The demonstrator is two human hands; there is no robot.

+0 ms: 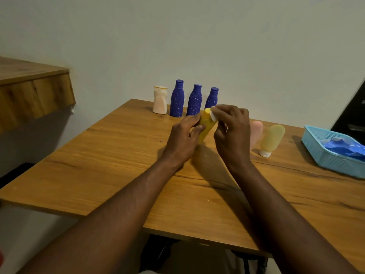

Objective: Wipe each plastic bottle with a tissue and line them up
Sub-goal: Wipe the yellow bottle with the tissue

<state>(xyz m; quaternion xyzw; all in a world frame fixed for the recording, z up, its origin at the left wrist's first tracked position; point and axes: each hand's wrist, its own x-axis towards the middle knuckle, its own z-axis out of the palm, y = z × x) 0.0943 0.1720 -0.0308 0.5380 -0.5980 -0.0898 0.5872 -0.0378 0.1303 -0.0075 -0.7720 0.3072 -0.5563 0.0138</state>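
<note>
my left hand [185, 139] holds the yellow bottle [205, 125] just above the table [98, 165]. my fingers and thumb are curled round its lower part, and it tilts with its top away from me. my right hand [231, 133] pinches a small white tissue [213, 115] and presses it on the top of the yellow bottle. the table is brown wood with dark lines in it, and its far edge sits against a plain pale wall [217, 46]. four bottles stand in a row at the back by the wall. they are a white bottle [160, 100], then the left blue bottle [177, 99], the middle blue bottle [194, 101] and the right blue bottle [212, 97]. the blue ones have little light spots. my right hand hides the bottom of the right blue bottle. to the right of my right hand a pink tube [256, 133] and a yellow tube [272, 139] sit close side by side on the table. the yellow tube has a white cap that points toward me. my hand hides part of the pink tube. further right, near the table's edge, is a light blue basket [316, 151] with a blue crumpled thing [343, 148] inside. i cannot tell what that thing is. a wood shelf [33, 91] sticks out from the wall on the left, higher than the table. something dark [351, 111] stands at the far right behind the basket.
</note>
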